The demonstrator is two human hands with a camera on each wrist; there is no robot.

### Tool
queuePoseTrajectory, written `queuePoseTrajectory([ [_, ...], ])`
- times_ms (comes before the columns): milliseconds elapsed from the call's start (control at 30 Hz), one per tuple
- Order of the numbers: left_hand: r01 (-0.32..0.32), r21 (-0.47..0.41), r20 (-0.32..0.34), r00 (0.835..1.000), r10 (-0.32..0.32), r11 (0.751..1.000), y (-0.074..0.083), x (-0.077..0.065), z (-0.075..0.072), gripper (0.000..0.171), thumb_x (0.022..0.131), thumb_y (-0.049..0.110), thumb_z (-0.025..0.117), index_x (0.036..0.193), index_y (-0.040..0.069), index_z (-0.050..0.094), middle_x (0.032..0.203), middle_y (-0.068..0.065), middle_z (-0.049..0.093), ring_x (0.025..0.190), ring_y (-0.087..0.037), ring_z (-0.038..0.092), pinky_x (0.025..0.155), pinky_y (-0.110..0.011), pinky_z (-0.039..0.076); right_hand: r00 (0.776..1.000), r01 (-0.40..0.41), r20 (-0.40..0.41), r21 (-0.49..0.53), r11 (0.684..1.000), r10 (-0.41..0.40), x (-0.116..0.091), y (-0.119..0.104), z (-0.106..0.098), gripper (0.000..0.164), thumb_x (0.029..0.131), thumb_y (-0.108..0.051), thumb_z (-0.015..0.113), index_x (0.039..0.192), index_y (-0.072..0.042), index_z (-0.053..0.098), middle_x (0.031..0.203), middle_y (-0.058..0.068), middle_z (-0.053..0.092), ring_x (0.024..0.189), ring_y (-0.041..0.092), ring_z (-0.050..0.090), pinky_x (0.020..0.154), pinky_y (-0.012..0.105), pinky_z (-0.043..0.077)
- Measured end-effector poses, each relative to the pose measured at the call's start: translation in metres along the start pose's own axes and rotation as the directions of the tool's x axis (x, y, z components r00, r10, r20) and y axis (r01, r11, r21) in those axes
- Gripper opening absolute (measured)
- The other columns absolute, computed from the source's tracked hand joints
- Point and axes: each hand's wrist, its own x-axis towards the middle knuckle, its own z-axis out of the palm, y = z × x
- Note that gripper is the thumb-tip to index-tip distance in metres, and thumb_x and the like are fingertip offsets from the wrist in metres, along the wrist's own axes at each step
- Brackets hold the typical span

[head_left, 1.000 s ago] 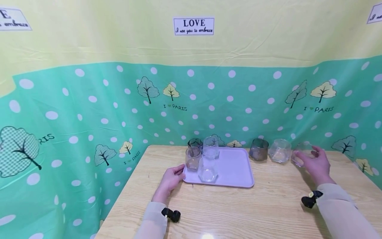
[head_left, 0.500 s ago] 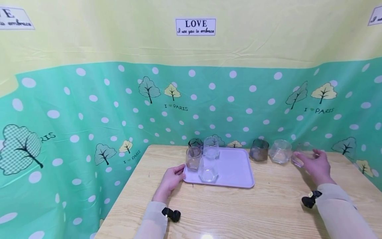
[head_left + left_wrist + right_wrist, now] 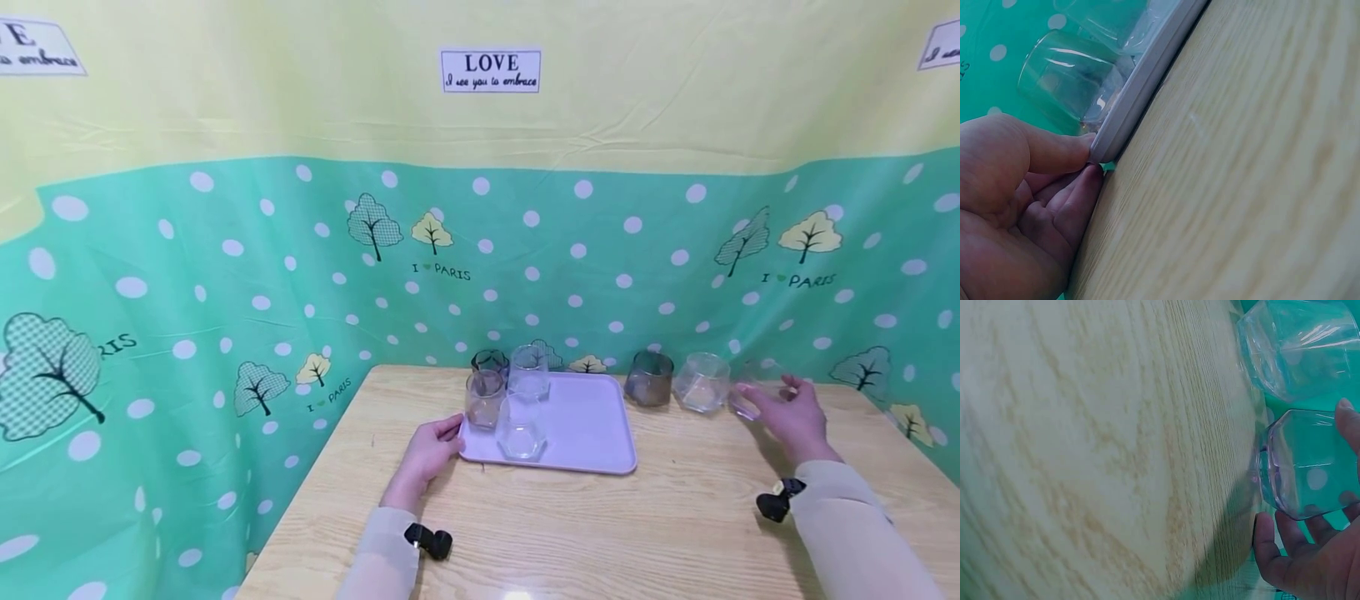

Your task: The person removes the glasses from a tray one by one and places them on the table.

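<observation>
Lilac tray (image 3: 588, 429) lies on the wood-grain table (image 3: 600, 542), its near-left corner pinched between the thumb and fingers of the left hand (image 3: 429, 454). Towards the tray's left side stand four glasses: a clear faceted tumbler (image 3: 522, 442) nearest, a brownish tumbler (image 3: 483, 410) behind it to the left, then another clear tumbler (image 3: 528, 379) and a smoky tumbler (image 3: 491, 362). Well apart on the right, the right hand (image 3: 797, 421) has thumb and fingers curled round a colourless octagonal glass (image 3: 1310, 465). Just beside that stand a clear glass (image 3: 702, 385) and a dark glass (image 3: 649, 385). Beyond hangs a green-and-yellow curtain (image 3: 577, 225).
</observation>
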Motion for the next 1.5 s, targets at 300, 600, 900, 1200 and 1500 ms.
queuePoseTrajectory([
  [300, 0.006, 0.012, -0.011, 1.000, -0.006, 1.000, -0.005, -0.006, -0.003, 0.051, 0.097, -0.006, 0.068, 0.147, -0.008, 0.058, 0.148, -0.027, 0.059, 0.140, -0.039, 0.056, 0.115, -0.048, 0.049, 1.000, -0.005, -0.002, -0.003, 1.000, 0.005, -0.001, 0.005, 0.008, 0.122, 0.097, -0.070, 0.063, 0.169, -0.004, -0.009, 0.172, 0.037, -0.004, 0.152, 0.067, 0.010, 0.121, 0.078, 0.018],
  [600, 0.011, 0.018, -0.016, 1.000, -0.011, 1.000, -0.006, -0.004, -0.002, 0.051, 0.098, -0.004, 0.068, 0.148, -0.006, 0.058, 0.149, -0.024, 0.060, 0.141, -0.038, 0.056, 0.116, -0.049, 0.047, 0.999, 0.016, -0.030, -0.016, 1.000, -0.016, -0.004, 0.004, 0.012, 0.125, 0.096, -0.069, 0.065, 0.168, -0.008, -0.017, 0.172, 0.033, -0.013, 0.153, 0.067, 0.003, 0.119, 0.082, 0.016],
  [900, 0.006, 0.012, -0.011, 1.000, -0.006, 1.000, -0.003, 0.000, -0.001, 0.051, 0.099, -0.004, 0.068, 0.148, -0.006, 0.058, 0.149, -0.024, 0.059, 0.141, -0.037, 0.055, 0.116, -0.048, 0.047, 0.996, -0.014, -0.090, 0.117, 0.993, 0.025, -0.009, 0.005, 0.012, 0.121, 0.098, -0.062, 0.068, 0.169, -0.016, -0.019, 0.174, 0.028, -0.018, 0.158, 0.057, -0.005, 0.126, 0.073, 0.012],
  [1200, 0.007, 0.010, -0.010, 1.000, -0.007, 1.000, -0.004, 0.000, 0.000, 0.051, 0.098, -0.004, 0.068, 0.148, -0.006, 0.058, 0.149, -0.025, 0.059, 0.141, -0.037, 0.056, 0.115, -0.047, 0.048, 0.979, -0.054, -0.177, 0.248, 0.967, 0.100, -0.020, 0.004, 0.023, 0.116, 0.097, -0.058, 0.072, 0.172, -0.025, -0.011, 0.177, 0.018, -0.015, 0.161, 0.048, -0.003, 0.131, 0.061, 0.012],
  [1500, -0.005, 0.016, -0.007, 1.000, 0.005, 1.000, -0.003, 0.002, 0.000, 0.050, 0.098, -0.004, 0.067, 0.148, -0.007, 0.058, 0.149, -0.026, 0.059, 0.141, -0.038, 0.056, 0.115, -0.048, 0.049, 0.927, -0.010, -0.338, 0.403, 0.915, 0.159, -0.040, -0.019, 0.040, 0.096, 0.099, -0.051, 0.073, 0.170, -0.043, 0.009, 0.179, -0.007, -0.004, 0.164, 0.024, 0.000, 0.133, 0.044, 0.008],
])
